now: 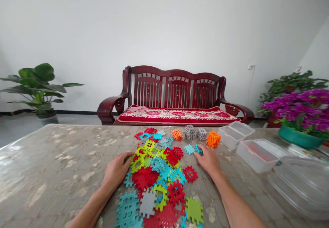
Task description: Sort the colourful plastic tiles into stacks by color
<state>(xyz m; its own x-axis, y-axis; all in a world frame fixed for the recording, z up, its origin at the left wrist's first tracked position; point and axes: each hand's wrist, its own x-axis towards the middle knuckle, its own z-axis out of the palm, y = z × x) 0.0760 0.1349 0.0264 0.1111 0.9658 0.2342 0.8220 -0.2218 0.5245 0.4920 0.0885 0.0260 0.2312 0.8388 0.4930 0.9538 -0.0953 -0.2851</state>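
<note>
A heap of interlocking plastic tiles [146,176] in red, lime green, blue and grey spreads down the middle of the table. My left hand [117,168] rests at the heap's left edge, its fingers curved loosely and apart from the thumb, touching the outer tiles. On the other side, my right hand [208,160] has thumb and fingers around a small blue tile [197,148], partly hidden by the fingertips. Just left of it lies a light blue square tile [189,149]. Behind stand an orange tile stack [213,139], a smaller orange stack [177,134] and two grey stacks [190,132].
Clear plastic boxes [257,157] stand at the right, one with something reddish inside. Transparent lids [300,187] lie nearer me. A green pot [300,137] of purple flowers is at the far right. Beyond the table [64,166] is a wooden bench [177,87].
</note>
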